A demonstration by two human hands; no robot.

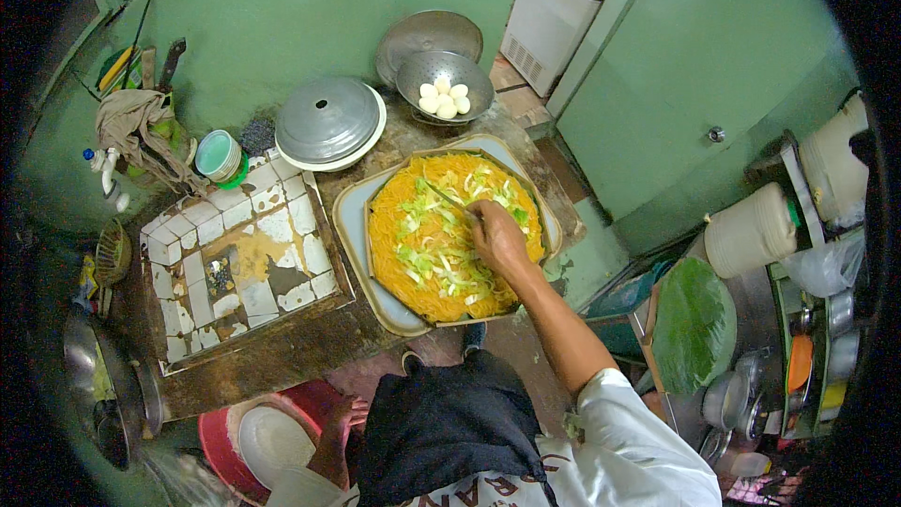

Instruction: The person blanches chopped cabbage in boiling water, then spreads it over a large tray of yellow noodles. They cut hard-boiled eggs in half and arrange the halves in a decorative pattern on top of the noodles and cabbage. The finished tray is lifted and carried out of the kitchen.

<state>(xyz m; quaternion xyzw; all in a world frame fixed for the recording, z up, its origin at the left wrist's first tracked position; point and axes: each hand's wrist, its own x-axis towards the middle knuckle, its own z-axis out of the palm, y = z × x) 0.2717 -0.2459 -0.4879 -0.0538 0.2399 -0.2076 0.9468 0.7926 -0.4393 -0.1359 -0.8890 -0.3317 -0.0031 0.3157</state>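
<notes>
A wide round tray [374,265] on the counter is heaped with yellow-orange noodles [394,296], scattered with chopped pale green cabbage [422,263]. Over the right half of the noodles, my right hand [500,237] is closed around a thin, dark utensil [441,193] whose far end touches the food. Its exact kind is not clear. Low at my left side, my left hand [353,410] is held beside a red tub [218,432]; its fingers look stretched out and nothing shows in them. A pale blue board with a tan rim [359,225] lies under the tray.
Behind the tray, peeled eggs [445,99] sit in a metal colander [479,84], beside a lidded pot [324,124]. A worn tiled sink [202,291] is at left, with a tap [111,178]. At right stand a large green leaf [692,324] and a white container [749,231].
</notes>
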